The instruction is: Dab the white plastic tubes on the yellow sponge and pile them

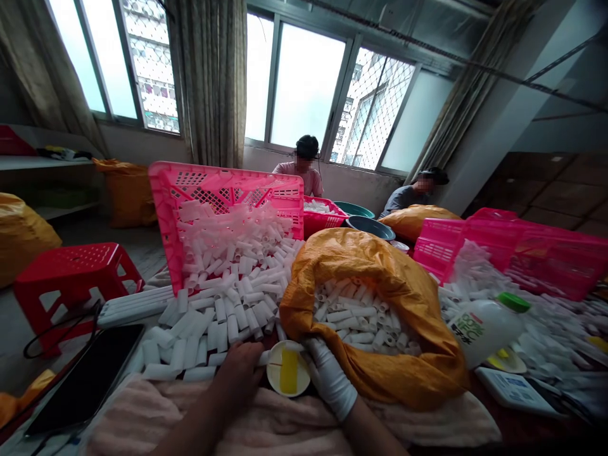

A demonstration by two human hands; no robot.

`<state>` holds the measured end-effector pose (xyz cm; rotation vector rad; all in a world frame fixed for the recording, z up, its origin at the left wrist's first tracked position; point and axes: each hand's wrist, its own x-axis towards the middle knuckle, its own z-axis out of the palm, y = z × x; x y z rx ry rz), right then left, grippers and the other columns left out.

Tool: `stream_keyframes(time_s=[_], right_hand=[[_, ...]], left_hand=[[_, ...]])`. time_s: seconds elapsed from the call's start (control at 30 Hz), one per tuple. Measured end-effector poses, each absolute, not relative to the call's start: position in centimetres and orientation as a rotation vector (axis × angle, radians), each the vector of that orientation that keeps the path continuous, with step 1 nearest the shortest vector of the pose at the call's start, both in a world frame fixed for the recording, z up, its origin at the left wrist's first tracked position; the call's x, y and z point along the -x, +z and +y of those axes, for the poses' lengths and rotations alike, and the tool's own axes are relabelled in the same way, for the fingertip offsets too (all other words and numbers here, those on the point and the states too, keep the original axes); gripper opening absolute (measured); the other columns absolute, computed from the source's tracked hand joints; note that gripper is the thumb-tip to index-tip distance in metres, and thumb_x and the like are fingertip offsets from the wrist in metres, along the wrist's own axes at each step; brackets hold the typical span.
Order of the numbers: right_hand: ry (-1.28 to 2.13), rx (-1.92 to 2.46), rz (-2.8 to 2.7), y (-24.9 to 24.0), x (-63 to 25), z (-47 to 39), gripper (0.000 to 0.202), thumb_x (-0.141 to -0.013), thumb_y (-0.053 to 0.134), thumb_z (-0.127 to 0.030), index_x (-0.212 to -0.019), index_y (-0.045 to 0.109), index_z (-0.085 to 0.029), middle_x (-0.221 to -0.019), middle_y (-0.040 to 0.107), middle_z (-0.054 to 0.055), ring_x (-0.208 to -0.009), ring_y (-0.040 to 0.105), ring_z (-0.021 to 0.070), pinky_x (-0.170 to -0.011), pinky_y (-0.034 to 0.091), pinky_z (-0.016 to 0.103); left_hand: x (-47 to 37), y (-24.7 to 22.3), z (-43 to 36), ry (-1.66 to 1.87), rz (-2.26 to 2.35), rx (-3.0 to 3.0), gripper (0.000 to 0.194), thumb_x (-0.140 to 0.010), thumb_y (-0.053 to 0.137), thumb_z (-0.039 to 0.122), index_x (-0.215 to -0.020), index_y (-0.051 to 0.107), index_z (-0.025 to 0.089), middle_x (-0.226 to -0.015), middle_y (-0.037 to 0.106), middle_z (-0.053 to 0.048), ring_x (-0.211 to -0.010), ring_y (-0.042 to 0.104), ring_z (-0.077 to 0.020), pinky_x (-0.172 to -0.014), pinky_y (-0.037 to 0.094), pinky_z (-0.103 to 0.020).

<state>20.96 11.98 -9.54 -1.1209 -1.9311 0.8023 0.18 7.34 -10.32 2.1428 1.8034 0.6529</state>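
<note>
At the bottom centre my bare left hand (pixel 240 370) is closed at the left side of a small round white dish (pixel 304 382), its fingertips by a white tube (pixel 263 359). A yellow strip (pixel 288 372) lies across the dish. My right hand (pixel 327 370), in a white glove, has its fingers bent at the dish's right edge; what they hold is hidden. Many short white tubes (pixel 232 326) are heaped beyond my left hand. An orange sack (pixel 370 253) with more white tubes (pixel 361 313) inside stands open beyond my right hand.
A pink crate (pixel 164 215) stands tipped behind the heap. A phone (pixel 85 380) and red stool (pixel 76 272) are at the left. On the right are a white bottle (pixel 489 329), a white device (pixel 517 389) and pink crates (pixel 560 253). Two people (pixel 311 177) sit beyond.
</note>
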Motion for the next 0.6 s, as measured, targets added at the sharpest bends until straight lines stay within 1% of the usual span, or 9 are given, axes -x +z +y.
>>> stream_keyframes(time_s=[0.07, 0.1, 0.2, 0.27, 0.37, 0.43, 0.5, 0.6], right_hand=[[0.761, 1.11, -1.964, -9.66, -21.15, 11.93, 0.02, -0.076, 0.051, -0.013, -0.09, 0.064, -0.02, -0.095, 0.064, 0.006, -0.091, 0.057, 0.0226, -0.09, 0.044, 0.038], [0.762, 1.096, -1.971, -9.71, -21.22, 11.92, 0.022, -0.076, 0.051, -0.014, -0.093, 0.064, -0.019, -0.097, 0.063, 0.006, -0.092, 0.057, 0.0226, -0.09, 0.044, 0.038], [0.808, 1.077, -1.94, -9.86, -21.17, 11.95, 0.025, -0.081, 0.046, -0.017, -0.102, 0.061, -0.019, -0.102, 0.064, 0.007, -0.096, 0.058, 0.0223, -0.092, 0.044, 0.038], [0.809, 1.102, -1.915, -9.97, -21.05, 11.99, 0.024, -0.083, 0.044, -0.019, -0.099, 0.062, -0.019, -0.097, 0.065, 0.006, -0.093, 0.059, 0.0224, -0.091, 0.045, 0.04], [0.768, 1.104, -1.94, -10.08, -21.09, 12.03, 0.021, -0.077, 0.049, -0.014, -0.09, 0.064, -0.02, -0.093, 0.064, 0.006, -0.091, 0.058, 0.023, -0.091, 0.044, 0.041], [0.772, 1.076, -1.961, -10.13, -21.29, 12.1, 0.025, -0.073, 0.052, -0.012, -0.094, 0.064, -0.019, -0.098, 0.064, 0.006, -0.094, 0.057, 0.0233, -0.092, 0.044, 0.04], [0.805, 1.073, -1.943, -10.2, -21.42, 12.2, 0.029, -0.076, 0.051, -0.015, -0.103, 0.062, -0.019, -0.104, 0.063, 0.007, -0.098, 0.057, 0.0239, -0.093, 0.043, 0.04], [0.874, 1.103, -1.891, -10.28, -21.22, 12.26, 0.025, -0.084, 0.044, -0.022, -0.101, 0.061, -0.017, -0.1, 0.065, 0.008, -0.095, 0.058, 0.0238, -0.092, 0.044, 0.04]], left_hand=[[-0.15, -10.24, 7.34, 0.651, 1.798, -2.134, 0.016, -0.074, 0.048, 0.016, -0.086, 0.059, 0.018, -0.089, 0.063, -0.006, -0.088, 0.056, -0.0213, -0.086, 0.038, -0.037], [-0.13, -10.25, 7.35, 0.653, 1.795, -2.132, 0.016, -0.074, 0.047, 0.015, -0.086, 0.059, 0.018, -0.089, 0.063, -0.006, -0.089, 0.056, -0.0211, -0.086, 0.037, -0.037], [-0.06, -10.43, 7.4, 0.665, 1.79, -2.141, 0.017, -0.074, 0.047, 0.014, -0.085, 0.059, 0.018, -0.088, 0.063, -0.005, -0.088, 0.056, -0.0205, -0.086, 0.037, -0.036], [-0.03, -10.56, 7.44, 0.657, 1.786, -2.158, 0.017, -0.074, 0.046, 0.014, -0.085, 0.058, 0.017, -0.088, 0.063, -0.006, -0.088, 0.056, -0.0207, -0.087, 0.037, -0.037], [0.0, -10.72, 7.5, 0.647, 1.78, -2.165, 0.017, -0.074, 0.046, 0.014, -0.085, 0.058, 0.017, -0.089, 0.063, -0.006, -0.089, 0.056, -0.0211, -0.087, 0.036, -0.037], [0.04, -10.83, 7.55, 0.642, 1.781, -2.153, 0.017, -0.074, 0.046, 0.015, -0.086, 0.058, 0.017, -0.09, 0.063, -0.006, -0.09, 0.055, -0.0211, -0.088, 0.036, -0.037], [0.09, -10.92, 7.61, 0.628, 1.78, -2.148, 0.017, -0.073, 0.046, 0.014, -0.085, 0.058, 0.017, -0.088, 0.063, -0.006, -0.089, 0.055, -0.0208, -0.087, 0.036, -0.037], [0.14, -10.98, 7.68, 0.606, 1.777, -2.163, 0.016, -0.071, 0.046, 0.013, -0.082, 0.057, 0.017, -0.085, 0.062, -0.005, -0.085, 0.055, -0.02, -0.086, 0.037, -0.037]])
